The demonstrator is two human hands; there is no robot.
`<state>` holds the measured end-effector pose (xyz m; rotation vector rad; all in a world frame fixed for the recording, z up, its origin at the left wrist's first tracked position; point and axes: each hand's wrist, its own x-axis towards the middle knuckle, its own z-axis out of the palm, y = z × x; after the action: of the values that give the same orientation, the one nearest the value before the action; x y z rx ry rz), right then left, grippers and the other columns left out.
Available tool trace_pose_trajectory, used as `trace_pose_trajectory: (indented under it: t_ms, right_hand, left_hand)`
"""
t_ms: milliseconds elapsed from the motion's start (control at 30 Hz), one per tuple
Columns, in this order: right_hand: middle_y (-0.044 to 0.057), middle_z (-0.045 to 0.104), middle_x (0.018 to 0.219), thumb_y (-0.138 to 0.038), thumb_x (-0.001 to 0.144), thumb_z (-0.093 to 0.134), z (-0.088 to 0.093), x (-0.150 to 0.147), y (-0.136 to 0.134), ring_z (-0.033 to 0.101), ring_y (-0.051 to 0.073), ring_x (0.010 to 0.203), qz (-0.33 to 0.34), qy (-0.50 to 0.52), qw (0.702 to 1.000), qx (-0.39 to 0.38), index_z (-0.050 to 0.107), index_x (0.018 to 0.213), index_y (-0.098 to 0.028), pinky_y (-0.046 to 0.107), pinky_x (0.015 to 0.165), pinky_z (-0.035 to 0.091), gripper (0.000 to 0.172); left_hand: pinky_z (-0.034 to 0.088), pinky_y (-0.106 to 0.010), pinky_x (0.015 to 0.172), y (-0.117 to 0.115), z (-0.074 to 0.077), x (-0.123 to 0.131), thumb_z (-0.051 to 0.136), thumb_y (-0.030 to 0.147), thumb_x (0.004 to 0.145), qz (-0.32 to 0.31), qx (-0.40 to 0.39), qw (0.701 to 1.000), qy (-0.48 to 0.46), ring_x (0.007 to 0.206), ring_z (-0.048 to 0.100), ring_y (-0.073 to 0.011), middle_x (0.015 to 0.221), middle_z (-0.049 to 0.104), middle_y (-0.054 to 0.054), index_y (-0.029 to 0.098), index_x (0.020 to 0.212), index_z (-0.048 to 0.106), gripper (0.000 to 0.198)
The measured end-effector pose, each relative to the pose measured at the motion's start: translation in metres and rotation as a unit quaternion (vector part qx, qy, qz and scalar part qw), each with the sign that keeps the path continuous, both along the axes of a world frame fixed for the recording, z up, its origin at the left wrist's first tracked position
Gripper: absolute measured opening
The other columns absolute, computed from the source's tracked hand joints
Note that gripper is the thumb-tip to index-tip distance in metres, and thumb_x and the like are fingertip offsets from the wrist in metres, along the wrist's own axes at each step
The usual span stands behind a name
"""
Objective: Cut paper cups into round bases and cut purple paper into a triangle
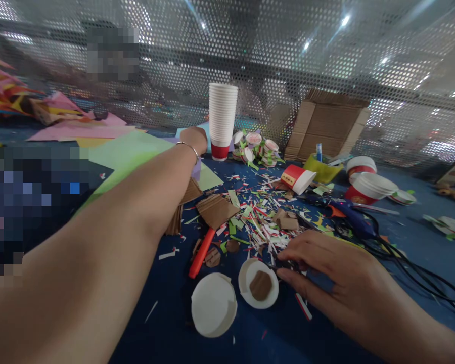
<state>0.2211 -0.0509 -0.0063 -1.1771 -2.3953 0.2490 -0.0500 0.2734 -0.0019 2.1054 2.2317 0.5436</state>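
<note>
My left hand (194,140) reaches to the back, just left of a tall stack of paper cups (222,119), over coloured paper sheets; its fingers are mostly hidden. At the right front, my right hand (318,268) is beside a small white paper cup base (246,283) that holds a piece of brown cardboard (261,286). Its thumb and forefinger are nearly together near the rim, on something dark I cannot make out. A second white cup base (214,305) lies to the left. An orange-red marker (201,253) rests behind them, by a cardboard piece (216,210).
Paper scraps (263,222) cover the middle. A blue glue gun (354,218) with black cable lies right, near cut cups (371,188) and a yellow-green container (322,169). Cardboard (328,124) leans on the perforated metal screen (167,65). Green paper (125,149) lies left.
</note>
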Motion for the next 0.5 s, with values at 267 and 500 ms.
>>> trace_pose_trajectory:
  t_ms: [267, 500]
  right_hand:
    - [0.007, 0.074, 0.095, -0.028, 0.099, 0.060, 0.001, 0.000, 0.000, 0.071, 0.020, 0.088, 0.010, 0.011, 1.000, 0.004, 0.071, 0.099, -0.021, 0.033, 0.078, 0.059, 0.013]
    - [0.010, 0.076, 0.103, -0.031, 0.099, 0.059, 0.001, 0.003, 0.000, 0.072, 0.025, 0.099, -0.006, -0.011, 1.000, 0.022, 0.073, 0.098, -0.021, 0.039, 0.088, 0.058, 0.017]
  left_hand:
    - [0.049, -0.043, 0.103, -0.021, 0.034, -0.012, 0.065, 0.050, 0.093, 0.063, 0.100, 0.992, -0.048, 0.125, 0.059, -0.0288, 0.128, 0.069, -0.015, 0.006, 0.124, 0.065, 0.054]
    - [0.044, -0.033, 0.099, -0.051, 0.076, -0.026, 0.050, 0.038, 0.101, 0.052, 0.205, 0.974, -0.083, 0.110, 0.059, -0.0193, 0.122, 0.070, -0.006, 0.013, 0.111, 0.065, 0.031]
